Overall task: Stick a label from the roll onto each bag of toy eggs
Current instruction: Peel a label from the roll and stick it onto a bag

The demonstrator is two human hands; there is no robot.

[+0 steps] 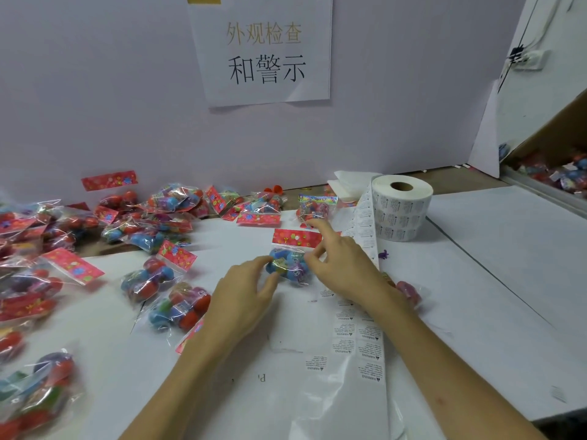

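Bag of toy eggs (289,265) lies in the middle of the paper-covered surface (492,249). It is clear plastic with blue and other coloured eggs inside, and a red flowered header card (297,238) at its far end. The left hand (244,293) holds the bag's left end, its fingers curved over the top and the thumb below. The right hand (338,260) is at the bag's right side, the index finger stretched out past the header card and the thumb and another finger drawn together against the plastic. Whether they pinch the bag, a label or nothing cannot be told.

The label roll (401,211) stands on end just beyond the right hand, near the wall (95,90). Its strip (368,350) of small printed warning labels runs from the roll toward the viewer, passing under the right forearm. Several places on the strip are bare.

Other bags (152,217) of the same kind lie heaped along the left side and the back edge – some overlapping, all with red cards. One more pinkish bag (411,292) lies just right of the right forearm, and a small purple toy (383,255) sits beside the strip.

A paper sign (263,52) with printed characters hangs on the wall – at far right a cardboard box (546,134) holds more bags
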